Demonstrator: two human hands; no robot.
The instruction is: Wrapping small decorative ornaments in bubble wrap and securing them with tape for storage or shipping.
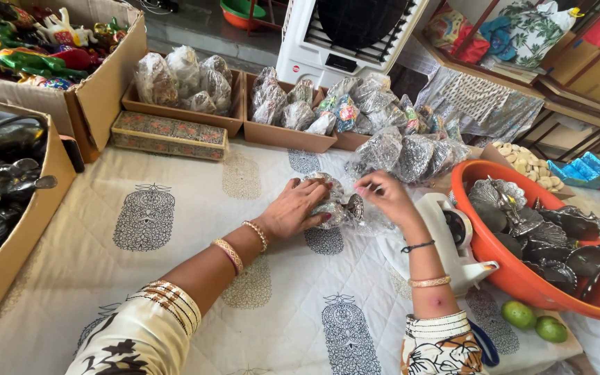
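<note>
Both hands, left [298, 208] and right [385, 198], gripped 1 half-wrapped ornament [338, 207], wrapped bundles [411, 154] piled beyond them, bare ornaments [543, 239] waiting right.

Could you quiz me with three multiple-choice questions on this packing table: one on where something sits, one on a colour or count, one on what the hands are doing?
1. Where are the two green fruits?
A. Inside the tub
B. On the cloth below the tub
C. In a cardboard box

2. What colour is the plastic tub?
A. Orange
B. Blue
C. White

3. What are the left hand and right hand doing?
A. Resting apart
B. Both touching a metal piece in clear wrap
C. Lifting the tub

Answers: B, they lie beside its rim; A, its wall is orange; B, both hands meet on it.
</note>
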